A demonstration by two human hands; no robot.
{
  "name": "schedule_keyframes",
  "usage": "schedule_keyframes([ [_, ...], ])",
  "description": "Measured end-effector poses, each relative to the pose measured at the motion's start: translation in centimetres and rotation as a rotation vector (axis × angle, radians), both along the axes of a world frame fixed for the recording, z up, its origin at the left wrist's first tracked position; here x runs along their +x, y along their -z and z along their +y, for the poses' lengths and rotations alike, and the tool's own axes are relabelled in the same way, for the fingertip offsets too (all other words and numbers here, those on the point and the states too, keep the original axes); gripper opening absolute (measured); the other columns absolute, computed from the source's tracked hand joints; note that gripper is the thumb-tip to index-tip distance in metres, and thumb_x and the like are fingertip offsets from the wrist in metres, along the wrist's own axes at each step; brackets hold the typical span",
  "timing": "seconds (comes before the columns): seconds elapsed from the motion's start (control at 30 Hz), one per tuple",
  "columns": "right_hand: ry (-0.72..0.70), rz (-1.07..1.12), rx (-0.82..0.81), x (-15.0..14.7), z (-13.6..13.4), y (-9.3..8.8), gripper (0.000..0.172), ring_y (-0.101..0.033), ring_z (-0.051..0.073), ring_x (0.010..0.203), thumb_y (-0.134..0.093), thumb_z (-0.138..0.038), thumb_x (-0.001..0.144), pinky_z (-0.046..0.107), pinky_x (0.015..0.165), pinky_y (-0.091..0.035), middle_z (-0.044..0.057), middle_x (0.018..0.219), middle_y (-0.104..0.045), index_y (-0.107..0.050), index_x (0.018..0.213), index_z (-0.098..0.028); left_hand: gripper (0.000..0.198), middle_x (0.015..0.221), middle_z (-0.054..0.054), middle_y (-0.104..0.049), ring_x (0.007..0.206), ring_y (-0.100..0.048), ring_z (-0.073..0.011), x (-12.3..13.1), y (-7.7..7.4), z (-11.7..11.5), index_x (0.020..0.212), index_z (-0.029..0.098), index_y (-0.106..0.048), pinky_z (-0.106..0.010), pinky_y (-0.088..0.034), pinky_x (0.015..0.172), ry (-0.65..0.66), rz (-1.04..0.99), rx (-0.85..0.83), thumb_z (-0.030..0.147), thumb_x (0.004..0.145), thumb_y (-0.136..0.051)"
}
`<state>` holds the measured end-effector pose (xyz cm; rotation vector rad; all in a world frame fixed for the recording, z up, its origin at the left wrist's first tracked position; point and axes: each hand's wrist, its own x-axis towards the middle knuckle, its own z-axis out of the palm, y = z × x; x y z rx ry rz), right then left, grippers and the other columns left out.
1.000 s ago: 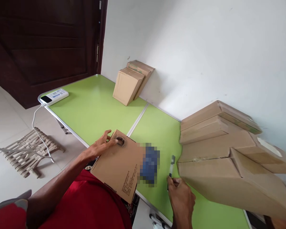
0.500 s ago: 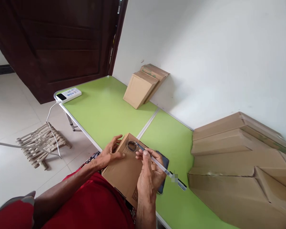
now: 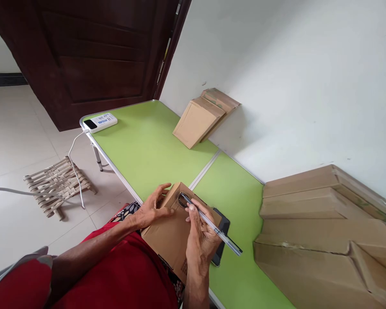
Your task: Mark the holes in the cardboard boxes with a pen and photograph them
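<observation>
A brown cardboard box (image 3: 167,231) rests slanted against my lap and the edge of the green table. My left hand (image 3: 152,210) steadies it at the far left corner, thumb flat on top and fingers over the side. In my right hand (image 3: 201,231) is a pen (image 3: 212,224) with a clear barrel, held in a writing grip. Its tip meets a dark circle (image 3: 182,200) near the box's far end; whether the circle is drawn or cut through, I cannot tell. Partly hidden behind my right hand lies a dark phone-like slab (image 3: 224,229).
Two small boxes (image 3: 197,122) lean against the wall at the table's (image 3: 141,141) back. Large folded cardboard (image 3: 309,240) fills the right side. A white power bank (image 3: 101,122) with a cable sits at the far left corner. A woven stool (image 3: 59,184) stands on the floor.
The pen's tip has shifted slightly along the dark circle, and the pen and right hand have tilted a little. My left hand keeps its place on the box. The whole view has swung slightly.
</observation>
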<state>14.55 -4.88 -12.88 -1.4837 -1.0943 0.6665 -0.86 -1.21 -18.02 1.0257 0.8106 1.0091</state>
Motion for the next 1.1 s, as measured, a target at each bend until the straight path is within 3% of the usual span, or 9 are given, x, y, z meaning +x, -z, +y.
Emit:
schedule_keyframes([
  [0.17,-0.048,-0.003,-0.011,0.3,0.1,-0.2,0.045,-0.073,0.024,0.081,-0.073,-0.058,0.088,0.035,0.07,-0.058,0.015,0.103,-0.08,-0.079,0.106,-0.017,0.089,0.15,-0.015,-0.054,0.136,-0.056,-0.0363,0.0,0.1,-0.1,0.157,0.026,-0.038,-0.051,-0.045,0.112,0.005,0.006,-0.004,0.04,0.081,-0.082],
  [0.47,-0.025,-0.031,-0.108,2.1,-1.9,-0.4,0.049,-0.062,0.018,0.057,-0.073,-0.065,0.086,0.028,0.053,-0.051,0.004,0.066,-0.067,-0.075,0.095,-0.016,0.092,0.15,-0.017,-0.055,0.133,-0.058,-0.036,0.2,0.3,-0.1,0.157,0.025,-0.038,-0.05,-0.046,0.11,0.0,-0.029,0.001,0.044,0.079,-0.084],
  [0.63,0.048,0.079,-0.084,2.9,-2.2,-0.1,0.047,-0.054,0.011,0.05,-0.077,-0.062,0.086,0.024,0.049,-0.047,0.0,0.068,-0.066,-0.072,0.096,-0.017,0.093,0.151,-0.017,-0.055,0.134,-0.058,-0.036,0.2,0.3,-0.1,0.157,0.024,-0.038,-0.051,-0.046,0.111,0.0,-0.044,-0.011,0.043,0.078,-0.084],
  [0.87,0.183,0.105,-0.024,2.8,-0.8,0.1,0.042,-0.061,0.012,0.057,-0.076,-0.057,0.09,0.025,0.052,-0.051,0.003,0.079,-0.072,-0.072,0.099,-0.017,0.09,0.149,-0.017,-0.057,0.134,-0.057,-0.0358,0.3,0.3,-0.1,0.157,0.023,-0.039,-0.052,-0.047,0.112,-0.001,-0.036,0.0,0.04,0.08,-0.082],
  [1.1,0.088,0.071,0.007,2.0,1.7,-0.1,0.045,-0.067,0.016,0.063,-0.075,-0.059,0.09,0.03,0.062,-0.057,0.007,0.083,-0.075,-0.072,0.101,-0.016,0.085,0.145,-0.015,-0.063,0.129,-0.062,-0.0361,0.0,-0.1,-0.1,0.154,0.024,-0.045,-0.049,-0.051,0.106,0.007,-0.018,0.026,0.042,0.08,-0.082],
])
